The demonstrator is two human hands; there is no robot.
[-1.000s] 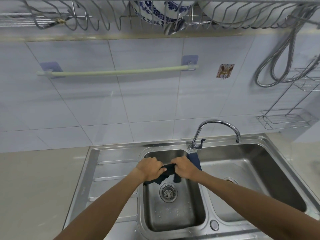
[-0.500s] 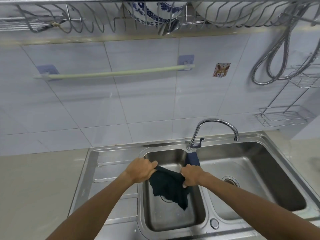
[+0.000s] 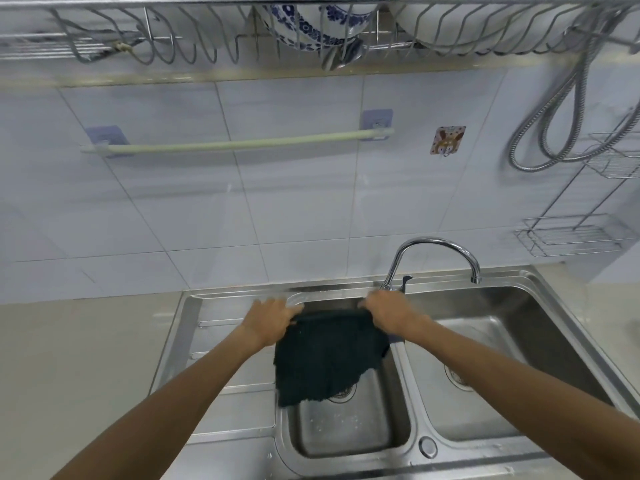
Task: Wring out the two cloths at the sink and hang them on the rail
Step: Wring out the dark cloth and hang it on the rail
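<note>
We hold the dark green cloth [image 3: 327,355] spread flat between both hands over the small left basin of the steel sink [image 3: 349,434]. A second ago it was a twisted bunch between our fists; half a second ago it was partly opened and drooping to a point. Now its top edge runs taut and nearly level from hand to hand, and the body hangs as a broad sheet, its ragged lower edge reaching down over the basin's drain.

Left hand [image 3: 268,318]: fingers closed, pinching the cloth's upper left corner. Right hand [image 3: 391,311]: fingers closed on the upper right corner. Both hands sit higher and wider apart than before, close to the sink's back rim.

A sliver of blue cloth [image 3: 396,338] shows just under our right wrist, on the divider between the basins; earlier more of it was visible hanging below the tap [image 3: 433,251]. Whether it touches the dark cloth, we cannot tell.

The pale green rail [image 3: 239,144] on the tiled wall above is bare, well apart from our hands.
</note>
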